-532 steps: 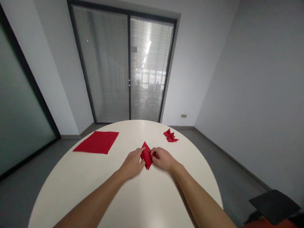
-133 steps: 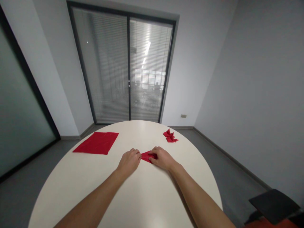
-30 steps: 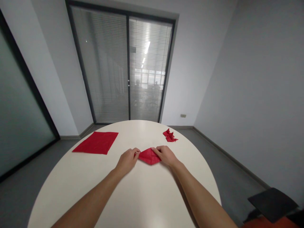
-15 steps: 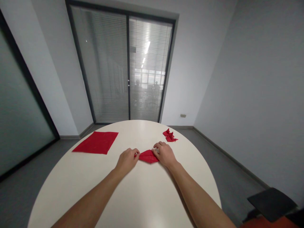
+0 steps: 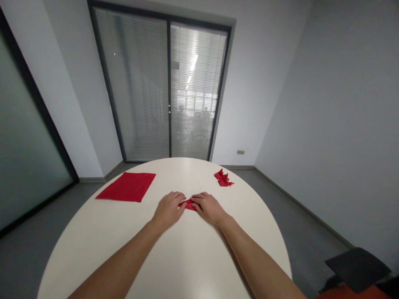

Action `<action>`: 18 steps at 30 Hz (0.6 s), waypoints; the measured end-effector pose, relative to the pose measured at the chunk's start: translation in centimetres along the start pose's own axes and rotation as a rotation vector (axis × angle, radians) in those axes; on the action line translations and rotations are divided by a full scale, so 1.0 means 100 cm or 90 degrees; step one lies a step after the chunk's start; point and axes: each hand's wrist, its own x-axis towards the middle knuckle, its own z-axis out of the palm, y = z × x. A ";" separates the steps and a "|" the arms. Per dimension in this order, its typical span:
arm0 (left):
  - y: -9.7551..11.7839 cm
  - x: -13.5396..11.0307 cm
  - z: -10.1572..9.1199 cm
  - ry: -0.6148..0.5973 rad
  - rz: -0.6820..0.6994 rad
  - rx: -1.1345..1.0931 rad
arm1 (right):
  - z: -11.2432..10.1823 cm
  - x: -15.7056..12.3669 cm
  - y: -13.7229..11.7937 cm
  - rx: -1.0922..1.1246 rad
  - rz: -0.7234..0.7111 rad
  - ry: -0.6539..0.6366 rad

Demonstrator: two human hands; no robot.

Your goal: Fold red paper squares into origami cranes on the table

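A small piece of folded red paper (image 5: 190, 205) lies on the white round table (image 5: 187, 257), mostly covered by fingers. From the left, my left hand (image 5: 170, 208) grips its end, thumb at the near side and fingers curled over the far side. My right hand (image 5: 210, 208) holds the other end in the same way, fingers bent over the paper. Only the middle strip of the paper shows between the two hands. The exact folds under the fingertips are hidden.
A flat stack or sheet of red paper (image 5: 127, 187) lies at the table's far left. Small folded red paper figures (image 5: 224, 179) with pointed tips sit at the far right. A black and orange chair (image 5: 358, 268) stands beyond the table's right edge.
The right hand has shifted left, closer to the left hand. The paper between them shows less and looks smaller. The left hand has stayed nearly in place, its fingers now further over the paper.
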 end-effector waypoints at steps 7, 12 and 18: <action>0.005 0.000 -0.005 -0.090 0.074 0.000 | 0.001 -0.007 0.006 0.044 0.015 -0.057; 0.007 0.001 -0.008 -0.095 0.056 0.019 | 0.006 -0.011 0.002 0.052 0.077 -0.149; 0.006 0.001 -0.006 -0.096 0.026 0.049 | 0.007 -0.009 0.004 0.057 0.098 -0.176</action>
